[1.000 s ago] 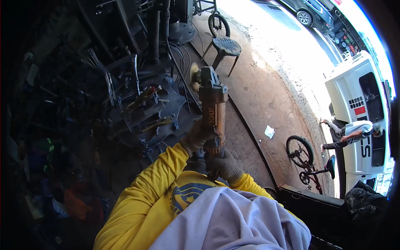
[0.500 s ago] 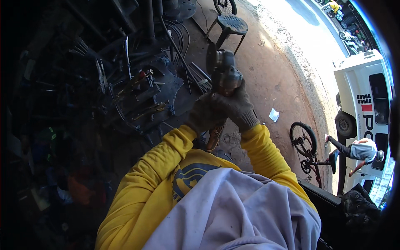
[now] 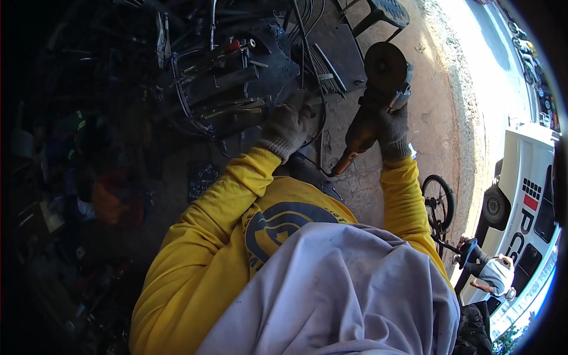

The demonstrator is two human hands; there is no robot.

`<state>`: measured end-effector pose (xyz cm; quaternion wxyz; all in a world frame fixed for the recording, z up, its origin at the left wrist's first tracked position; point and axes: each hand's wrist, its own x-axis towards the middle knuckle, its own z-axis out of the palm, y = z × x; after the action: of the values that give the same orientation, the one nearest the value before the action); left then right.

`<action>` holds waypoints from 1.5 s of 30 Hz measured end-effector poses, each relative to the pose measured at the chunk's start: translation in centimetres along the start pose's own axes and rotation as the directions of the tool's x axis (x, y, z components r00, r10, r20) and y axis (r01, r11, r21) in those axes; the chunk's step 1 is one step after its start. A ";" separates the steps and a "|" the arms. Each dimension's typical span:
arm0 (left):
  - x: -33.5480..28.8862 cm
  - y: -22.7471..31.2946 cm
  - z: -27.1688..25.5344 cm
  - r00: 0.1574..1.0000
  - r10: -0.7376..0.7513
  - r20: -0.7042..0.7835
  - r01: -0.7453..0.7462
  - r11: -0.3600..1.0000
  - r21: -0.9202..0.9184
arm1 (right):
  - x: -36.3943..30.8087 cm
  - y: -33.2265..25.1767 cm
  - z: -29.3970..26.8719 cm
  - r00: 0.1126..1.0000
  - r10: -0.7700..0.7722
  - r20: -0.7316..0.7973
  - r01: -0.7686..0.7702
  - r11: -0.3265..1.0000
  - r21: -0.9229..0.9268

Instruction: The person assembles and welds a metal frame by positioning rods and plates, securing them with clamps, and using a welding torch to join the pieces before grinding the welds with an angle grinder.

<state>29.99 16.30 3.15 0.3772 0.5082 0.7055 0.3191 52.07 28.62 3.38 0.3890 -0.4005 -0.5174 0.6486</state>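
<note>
My right hand point(image 3: 393, 127), in a grey knit glove, is wrapped round an angle grinder point(image 3: 361, 127). The tool is raised, its round disc point(image 3: 384, 66) at the far end and its orange-brown handle slanting back toward me. A dark cable point(image 3: 323, 121) curves from the handle end toward the workbench. My left hand point(image 3: 289, 121), gloved too, is apart from the grinder, beside the bench's near edge. Its fingers are loosely bent and apart, with nothing visible in them. Close by on the dark bench point(image 3: 278, 68) lie metal pieces point(image 3: 228, 109) and pliers point(image 3: 163, 41).
Thin rods point(image 3: 328, 71) lie right of the bench, near a dark plastic stool point(image 3: 387, 15). A bicycle point(image 3: 438, 204) stands on the right, with a person point(image 3: 496, 275) and a white van point(image 3: 518, 201) beyond. The left side is dark and cluttered.
My left hand has come off the grinder and moved left. The right hand has carried the grinder to the right and turned it, so the disc's face shows. The view has shifted too.
</note>
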 end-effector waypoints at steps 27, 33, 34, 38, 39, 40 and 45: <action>4.2 -4.3 -2.4 0.911 0.303 -0.280 -0.028 0.722 0.692 | 3.7 7.0 0.8 0.965 0.184 0.187 -0.084 0.892 -0.444; 4.4 -4.1 -2.5 0.900 0.361 -0.244 -0.052 0.645 0.763 | 4.1 9.8 0.3 0.977 0.052 0.208 0.062 0.859 -0.507; 4.3 -3.8 -2.3 0.903 0.324 -0.283 -0.007 0.669 0.743 | 4.2 10.0 0.3 0.975 0.088 0.203 0.032 0.852 -0.523; 4.8 -6.0 -3.0 0.879 0.432 -0.205 -0.169 0.682 0.711 | 3.8 9.8 0.7 0.979 0.088 0.184 0.024 0.845 -0.534; 4.9 -5.9 -3.0 0.871 0.450 -0.198 -0.177 0.662 0.728 | 3.8 9.5 0.8 0.980 0.091 0.177 0.018 0.846 -0.533; 5.0 -5.9 -2.9 0.862 0.468 -0.192 -0.183 0.642 0.744 | 3.9 9.2 0.9 0.978 0.080 0.190 0.027 0.863 -0.505; 5.0 -5.8 -3.2 0.864 0.476 -0.165 -0.192 0.613 0.766 | 3.7 10.3 0.7 0.986 0.048 0.163 0.044 0.853 -0.520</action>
<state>23.52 19.24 -1.13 -0.0565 0.6735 0.7187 0.1633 49.12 30.09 -7.11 0.2197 -0.4348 -0.7047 0.5159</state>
